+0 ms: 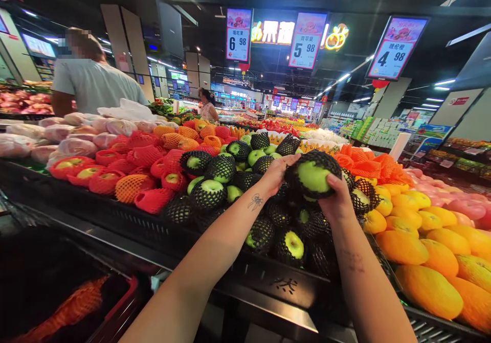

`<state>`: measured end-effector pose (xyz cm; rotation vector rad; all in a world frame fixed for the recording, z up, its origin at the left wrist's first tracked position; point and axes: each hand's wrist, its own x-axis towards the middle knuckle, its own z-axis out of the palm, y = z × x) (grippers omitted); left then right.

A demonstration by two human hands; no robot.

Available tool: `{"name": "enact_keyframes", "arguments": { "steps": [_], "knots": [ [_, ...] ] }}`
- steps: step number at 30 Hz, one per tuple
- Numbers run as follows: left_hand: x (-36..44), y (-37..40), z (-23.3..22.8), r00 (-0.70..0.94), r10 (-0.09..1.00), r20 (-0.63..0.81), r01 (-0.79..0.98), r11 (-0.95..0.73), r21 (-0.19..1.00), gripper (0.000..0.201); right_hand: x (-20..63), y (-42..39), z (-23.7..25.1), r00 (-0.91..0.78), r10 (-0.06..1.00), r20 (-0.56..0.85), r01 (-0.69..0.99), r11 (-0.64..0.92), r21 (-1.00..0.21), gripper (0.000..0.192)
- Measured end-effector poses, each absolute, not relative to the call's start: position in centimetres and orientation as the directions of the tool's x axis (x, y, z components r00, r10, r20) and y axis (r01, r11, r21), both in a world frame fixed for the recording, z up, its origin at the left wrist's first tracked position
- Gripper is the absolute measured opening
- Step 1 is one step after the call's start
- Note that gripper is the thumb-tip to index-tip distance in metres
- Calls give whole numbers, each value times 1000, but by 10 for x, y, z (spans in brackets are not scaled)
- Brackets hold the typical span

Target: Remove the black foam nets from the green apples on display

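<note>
While both forearms stretch out over the display, a good deal stays out of sight: the far side of the green apple (pixel 313 176) is turned away, and the palm of the right hand (pixel 337 200) is hidden behind its own knuckles and the fruit. Fingertips of the left hand (pixel 276 172) vanish behind the black foam net (pixel 303 165) at the apple's left edge, so how far they wrap round is hard to say. Writing on the small tattoo near the left wrist is too fine to read, and the lower right forearm runs off the bottom of the frame.

Now the apple itself: pale green, smooth, its front face bare where the netting has opened, the dark mesh still hugging its top, sides and underside. It sits raised just above the heap of netted green apples (pixel 215 179), in the middle of the stand, held between both hands. Left fingers curl narrowly against the net's left rim; right fingers are closed on the lower right of the fruit from beneath.

Red-netted apples (pixel 149 177) lie to the left, yellow melons (pixel 425 251) to the right. A person in a pale shirt (pixel 94 82) stands beyond the far-left pile, and price signs (pixel 306 41) hang overhead.
</note>
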<state>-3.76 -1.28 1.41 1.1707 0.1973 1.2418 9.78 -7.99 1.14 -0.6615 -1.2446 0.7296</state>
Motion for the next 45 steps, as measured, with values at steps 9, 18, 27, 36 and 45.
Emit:
{"name": "enact_keyframes", "arguments": {
  "steps": [9, 18, 27, 36, 45],
  "knots": [
    [-34, -17, 13, 297, 867, 401, -468, -234, 852, 40, 98, -77, 13, 387, 720, 577, -147, 666, -732, 47],
    [-26, -32, 7, 619, 642, 453, -482, -145, 864, 72, 96, -77, 7, 442, 424, 790, 425, 677, -601, 48],
    [-28, -34, 10, 358, 826, 435, -542, -196, 817, 74, 100, -76, 8, 364, 475, 801, 289, 760, -582, 28],
    [-30, -30, 6, 297, 806, 512, -538, -302, 787, 67, 109, -71, 9, 515, 436, 738, 291, 721, -629, 29],
    [-27, -18, 2, 193, 894, 403, -549, -242, 800, 63, 134, -55, -3, 338, 502, 796, 560, 573, -599, 29]
  ]
}}
